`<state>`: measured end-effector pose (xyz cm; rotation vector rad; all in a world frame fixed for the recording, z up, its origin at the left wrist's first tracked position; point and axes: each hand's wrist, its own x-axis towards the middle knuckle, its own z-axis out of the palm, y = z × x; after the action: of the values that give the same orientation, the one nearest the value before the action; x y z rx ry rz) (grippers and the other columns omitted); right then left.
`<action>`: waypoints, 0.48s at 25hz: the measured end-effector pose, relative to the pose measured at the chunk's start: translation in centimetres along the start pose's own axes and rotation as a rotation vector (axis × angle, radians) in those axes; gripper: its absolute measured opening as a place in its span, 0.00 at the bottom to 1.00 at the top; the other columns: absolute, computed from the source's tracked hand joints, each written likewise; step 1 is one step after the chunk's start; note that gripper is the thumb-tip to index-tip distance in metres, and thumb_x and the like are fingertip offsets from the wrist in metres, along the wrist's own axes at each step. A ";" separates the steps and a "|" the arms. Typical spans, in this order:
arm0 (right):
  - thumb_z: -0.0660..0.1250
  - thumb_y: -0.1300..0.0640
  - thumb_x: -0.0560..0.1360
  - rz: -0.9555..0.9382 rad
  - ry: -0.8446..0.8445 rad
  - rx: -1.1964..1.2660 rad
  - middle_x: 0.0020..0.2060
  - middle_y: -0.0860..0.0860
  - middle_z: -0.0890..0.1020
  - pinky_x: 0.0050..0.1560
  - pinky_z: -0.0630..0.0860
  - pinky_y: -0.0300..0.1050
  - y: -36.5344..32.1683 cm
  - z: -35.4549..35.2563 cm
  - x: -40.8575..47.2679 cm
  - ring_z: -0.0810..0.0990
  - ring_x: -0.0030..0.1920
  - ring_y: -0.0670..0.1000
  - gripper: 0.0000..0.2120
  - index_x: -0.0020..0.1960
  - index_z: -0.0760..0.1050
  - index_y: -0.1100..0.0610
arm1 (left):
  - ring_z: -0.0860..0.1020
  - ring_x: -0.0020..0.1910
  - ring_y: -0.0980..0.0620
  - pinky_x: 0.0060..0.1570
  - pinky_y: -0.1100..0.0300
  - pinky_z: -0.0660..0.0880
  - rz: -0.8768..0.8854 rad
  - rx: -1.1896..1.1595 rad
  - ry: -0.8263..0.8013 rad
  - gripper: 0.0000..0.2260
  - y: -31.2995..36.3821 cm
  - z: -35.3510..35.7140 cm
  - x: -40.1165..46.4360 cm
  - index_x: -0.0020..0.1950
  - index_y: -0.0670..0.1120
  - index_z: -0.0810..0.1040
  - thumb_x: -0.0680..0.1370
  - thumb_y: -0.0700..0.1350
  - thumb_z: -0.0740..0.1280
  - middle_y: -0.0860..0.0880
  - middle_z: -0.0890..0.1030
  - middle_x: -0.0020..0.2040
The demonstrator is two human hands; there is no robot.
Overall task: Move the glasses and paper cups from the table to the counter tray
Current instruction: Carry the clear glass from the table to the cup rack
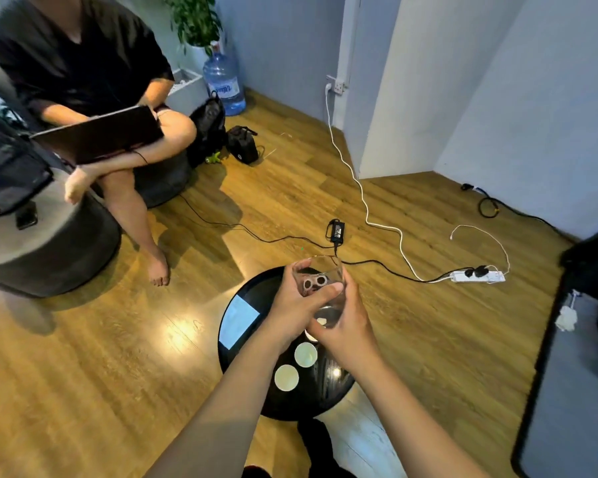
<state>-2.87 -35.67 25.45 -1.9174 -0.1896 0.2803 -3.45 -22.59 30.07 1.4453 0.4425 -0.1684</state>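
glass (320,288) – both hands grip | paper cups (305,354) below | table (256,294)

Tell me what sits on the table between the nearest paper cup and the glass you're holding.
Head view: a second paper cup; a third peeks out beneath the glass.

Both forearms are bare, with no sleeves, watch, bracelet or rings in view. The left hand (292,313) and right hand (346,326) wear no gloves; nails are short.
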 end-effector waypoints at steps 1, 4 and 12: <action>0.78 0.39 0.63 -0.006 0.026 -0.015 0.69 0.46 0.74 0.60 0.80 0.54 -0.4 -0.1 -0.6 0.79 0.64 0.45 0.52 0.76 0.50 0.28 | 0.84 0.54 0.59 0.52 0.63 0.80 0.019 0.009 -0.022 0.36 0.1 0.0 -0.6 0.65 0.59 0.69 0.61 0.56 0.80 0.50 0.82 0.61; 0.77 0.41 0.62 -0.027 0.112 -0.038 0.70 0.47 0.73 0.64 0.77 0.53 -1.7 -0.3 -2.8 0.76 0.67 0.46 0.52 0.79 0.52 0.36 | 0.83 0.56 0.59 0.52 0.64 0.79 0.070 0.047 -0.103 0.42 0.3 -0.3 -2.4 0.71 0.57 0.64 0.61 0.55 0.80 0.48 0.80 0.63; 0.77 0.40 0.62 -0.013 0.380 -0.036 0.67 0.45 0.75 0.62 0.76 0.40 -4.1 0.7 -12.2 0.77 0.63 0.41 0.51 0.77 0.51 0.31 | 0.83 0.59 0.52 0.58 0.56 0.80 0.163 0.074 -0.354 0.35 0.1 -0.7 -9.5 0.71 0.54 0.68 0.67 0.48 0.78 0.46 0.82 0.63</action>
<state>-14.73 -36.81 30.34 -1.9654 0.0465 -0.0992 -12.15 -23.36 33.85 1.4799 0.0293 -0.3052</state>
